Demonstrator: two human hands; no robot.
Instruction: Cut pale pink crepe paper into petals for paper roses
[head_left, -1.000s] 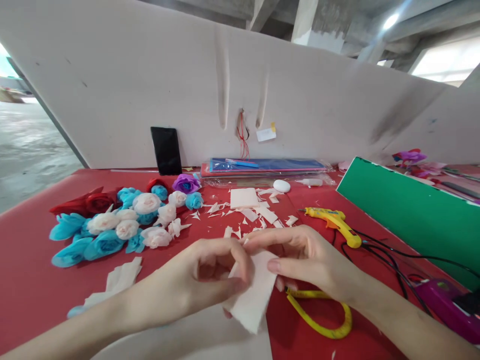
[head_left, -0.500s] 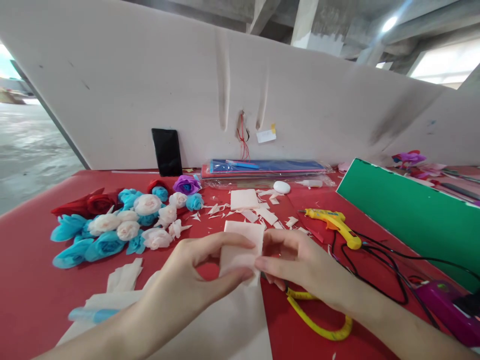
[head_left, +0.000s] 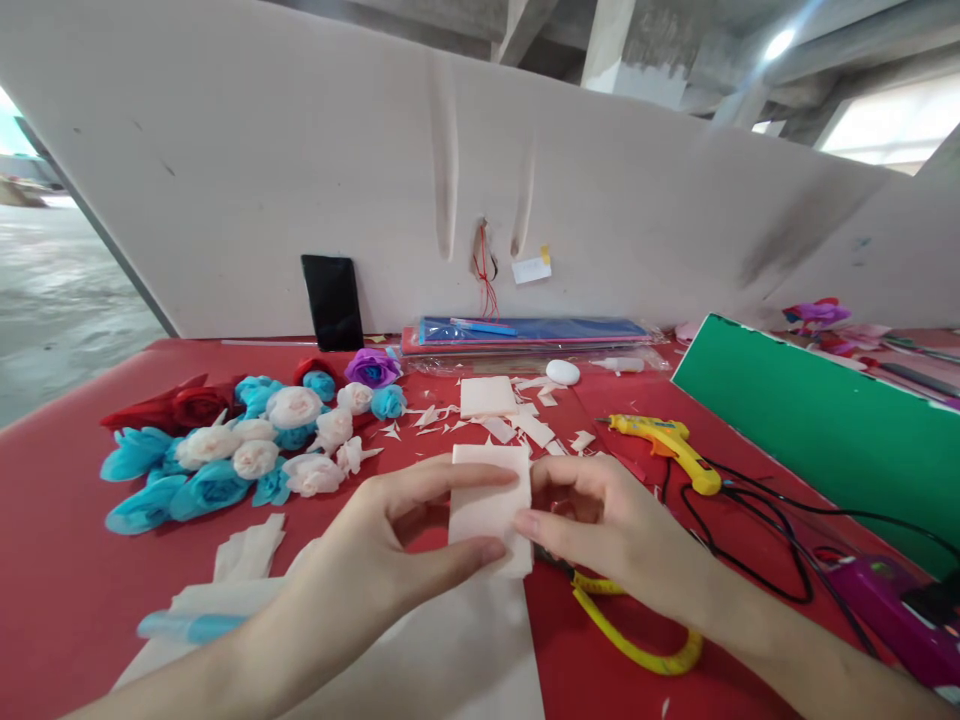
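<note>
A pale pink folded paper piece (head_left: 489,505) is held upright above the red table (head_left: 67,560) between both hands. My left hand (head_left: 390,550) pinches its left edge with thumb below and forefinger along the top. My right hand (head_left: 607,530) pinches its right edge. Under my right hand lie yellow-handled scissors (head_left: 637,640). A large pale paper sheet (head_left: 450,660) lies flat beneath my left hand.
Paper flowers (head_left: 247,440) in blue, white, red and purple lie at the left. A small paper stack (head_left: 487,396) and scraps sit mid-table, a yellow glue gun (head_left: 667,445) with black cords at right, a green board (head_left: 832,430), a black phone (head_left: 332,300) against the wall.
The paper piece, hanging slanted and low a second ago, has been turned and raised to stand squarely between both hands. The hands have shifted slightly apart along its edges.
</note>
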